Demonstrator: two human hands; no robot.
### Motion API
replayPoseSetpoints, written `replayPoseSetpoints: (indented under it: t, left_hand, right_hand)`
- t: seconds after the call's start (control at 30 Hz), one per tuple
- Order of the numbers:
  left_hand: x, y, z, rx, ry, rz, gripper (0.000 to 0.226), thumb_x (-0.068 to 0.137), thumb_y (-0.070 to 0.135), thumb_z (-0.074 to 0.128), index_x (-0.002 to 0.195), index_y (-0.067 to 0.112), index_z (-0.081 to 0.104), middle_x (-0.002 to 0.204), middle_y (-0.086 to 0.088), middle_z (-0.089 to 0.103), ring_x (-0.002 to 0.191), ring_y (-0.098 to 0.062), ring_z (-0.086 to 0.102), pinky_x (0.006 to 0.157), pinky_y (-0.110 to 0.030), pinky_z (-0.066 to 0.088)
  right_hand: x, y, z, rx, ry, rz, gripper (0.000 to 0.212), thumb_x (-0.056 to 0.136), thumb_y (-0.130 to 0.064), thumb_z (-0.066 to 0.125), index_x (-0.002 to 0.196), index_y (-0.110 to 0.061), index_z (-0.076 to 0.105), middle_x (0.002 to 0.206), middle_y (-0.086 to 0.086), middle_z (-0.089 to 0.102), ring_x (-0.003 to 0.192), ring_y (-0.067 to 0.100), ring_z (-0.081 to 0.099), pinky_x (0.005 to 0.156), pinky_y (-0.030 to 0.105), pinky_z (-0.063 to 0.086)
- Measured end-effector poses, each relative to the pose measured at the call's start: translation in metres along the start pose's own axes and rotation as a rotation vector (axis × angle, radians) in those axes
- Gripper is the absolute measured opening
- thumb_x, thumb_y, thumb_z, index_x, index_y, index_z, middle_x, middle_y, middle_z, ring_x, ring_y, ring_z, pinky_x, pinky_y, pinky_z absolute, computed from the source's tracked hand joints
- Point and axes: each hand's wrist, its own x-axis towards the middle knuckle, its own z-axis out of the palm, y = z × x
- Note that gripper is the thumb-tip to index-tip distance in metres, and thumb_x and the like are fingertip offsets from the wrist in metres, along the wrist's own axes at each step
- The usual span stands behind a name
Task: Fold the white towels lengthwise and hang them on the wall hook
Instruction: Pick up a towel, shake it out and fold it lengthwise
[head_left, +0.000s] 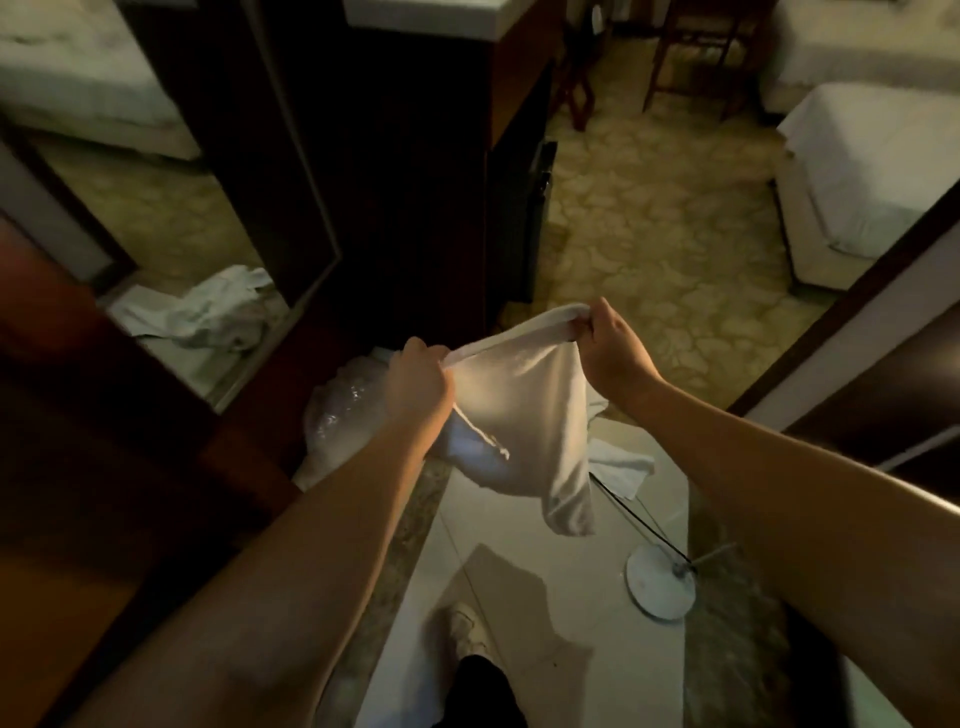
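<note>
- Hanging in mid-air in front of the person, a white towel (524, 410) is stretched by its top edge between both hands, its body drooping down toward the pale tiled floor (519, 597).
- The left hand (418, 382) has its fingers curled tight round the towel's left end, forearm reaching in from lower left.
- The right hand (610, 345) pinches the bunched right end, held a little higher, forearm coming in from the right.
- Behind the towel another white cloth (621, 465) lies crumpled on the floor.
- A clear plastic bag (343, 410) sits just left of the left hand, against a dark wooden cabinet (405, 182).
- A white round stand base (660, 579) with a black cord rests on the floor at lower right.
- More white linen (208, 312) lies heaped at the left.
- A bed (872, 171) with white sheets stands far right.
- No writing is readable.
</note>
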Motion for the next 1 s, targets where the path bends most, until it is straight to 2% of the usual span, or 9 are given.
replayPoseSetpoints:
  t: [0.13, 0.23, 0.33, 0.5, 0.57, 0.63, 0.8, 0.87, 1.0]
  left_hand:
    - [-0.084, 0.003, -0.033, -0.259, -0.012, -0.137, 0.029, 0.097, 0.01, 0.052, 0.118, 0.016, 0.07, 0.113, -0.005, 0.07, 0.106, -0.023, 0.063, 0.091, -0.034, 0.047]
    - [-0.146, 0.011, -0.066, -0.242, -0.043, -0.156, 0.027, 0.099, 0.007, 0.049, 0.116, 0.014, 0.069, 0.105, -0.006, 0.07, 0.102, -0.025, 0.065, 0.085, -0.031, 0.047]
    - [-0.2, 0.016, -0.114, -0.179, -0.055, -0.098, 0.023, 0.097, 0.014, 0.051, 0.109, 0.01, 0.071, 0.102, -0.01, 0.072, 0.097, -0.028, 0.066, 0.089, -0.039, 0.052]
    - [-0.266, 0.0, -0.188, -0.216, 0.006, -0.109, 0.016, 0.091, 0.028, 0.056, 0.088, 0.026, 0.071, 0.085, 0.004, 0.068, 0.082, -0.016, 0.064, 0.074, -0.034, 0.051]
    - [-0.289, -0.015, -0.211, -0.179, 0.013, -0.116, 0.013, 0.089, 0.031, 0.058, 0.084, 0.029, 0.07, 0.082, 0.007, 0.068, 0.079, -0.013, 0.063, 0.07, -0.031, 0.05]
    - [-0.315, -0.034, -0.228, -0.153, 0.017, -0.141, 0.014, 0.09, 0.029, 0.058, 0.08, 0.032, 0.067, 0.081, 0.01, 0.066, 0.077, -0.01, 0.062, 0.062, -0.026, 0.045]
    - [-0.386, -0.08, -0.259, -0.083, -0.006, -0.189, 0.013, 0.097, 0.028, 0.054, 0.098, 0.035, 0.064, 0.088, 0.014, 0.06, 0.078, -0.005, 0.054, 0.059, -0.026, 0.036]
    - [-0.416, -0.098, -0.275, -0.037, 0.007, -0.209, 0.013, 0.098, 0.026, 0.053, 0.103, 0.032, 0.064, 0.091, 0.011, 0.059, 0.081, -0.011, 0.055, 0.062, -0.029, 0.039]
    - [-0.472, -0.131, -0.304, 0.011, 0.068, -0.315, 0.015, 0.1, 0.026, 0.052, 0.107, 0.028, 0.065, 0.088, 0.009, 0.058, 0.079, -0.011, 0.056, 0.067, -0.032, 0.044]
  right_hand:
    - [-0.076, -0.012, -0.021, -0.01, 0.009, -0.061, 0.011, 0.097, -0.026, 0.056, 0.09, -0.027, 0.047, 0.077, -0.013, 0.053, 0.068, 0.009, 0.052, 0.056, 0.029, 0.036]
    - [-0.136, -0.029, -0.04, 0.035, -0.005, -0.124, 0.014, 0.091, -0.024, 0.064, 0.092, -0.032, 0.052, 0.076, -0.016, 0.057, 0.068, -0.002, 0.053, 0.056, 0.021, 0.036]
    - [-0.184, -0.062, -0.065, 0.085, -0.024, -0.13, 0.011, 0.095, -0.03, 0.058, 0.087, -0.036, 0.063, 0.074, -0.017, 0.062, 0.066, -0.008, 0.056, 0.057, 0.017, 0.037]
    - [-0.241, -0.129, -0.105, 0.044, -0.064, -0.188, 0.023, 0.102, -0.039, 0.048, 0.093, -0.036, 0.069, 0.074, -0.009, 0.065, 0.062, 0.011, 0.061, 0.047, 0.028, 0.042]
    - [-0.261, -0.151, -0.112, 0.04, -0.069, -0.232, 0.028, 0.105, -0.039, 0.045, 0.086, -0.031, 0.064, 0.074, -0.007, 0.062, 0.067, 0.013, 0.057, 0.054, 0.026, 0.035]
    - [-0.284, -0.171, -0.114, 0.102, -0.097, -0.252, 0.034, 0.106, -0.038, 0.044, 0.089, -0.021, 0.067, 0.081, 0.004, 0.064, 0.074, 0.018, 0.057, 0.06, 0.029, 0.036]
    - [-0.349, -0.213, -0.102, 0.169, -0.124, -0.235, 0.038, 0.108, -0.037, 0.042, 0.106, -0.011, 0.069, 0.103, 0.015, 0.068, 0.093, 0.029, 0.063, 0.078, 0.04, 0.048]
    - [-0.372, -0.23, -0.097, 0.183, -0.115, -0.223, 0.041, 0.108, -0.036, 0.042, 0.111, -0.005, 0.068, 0.108, 0.021, 0.067, 0.1, 0.036, 0.063, 0.085, 0.044, 0.05]
    - [-0.404, -0.252, -0.09, 0.211, -0.087, -0.238, 0.04, 0.108, -0.037, 0.042, 0.108, -0.007, 0.069, 0.106, 0.021, 0.068, 0.094, 0.036, 0.063, 0.071, 0.036, 0.045]
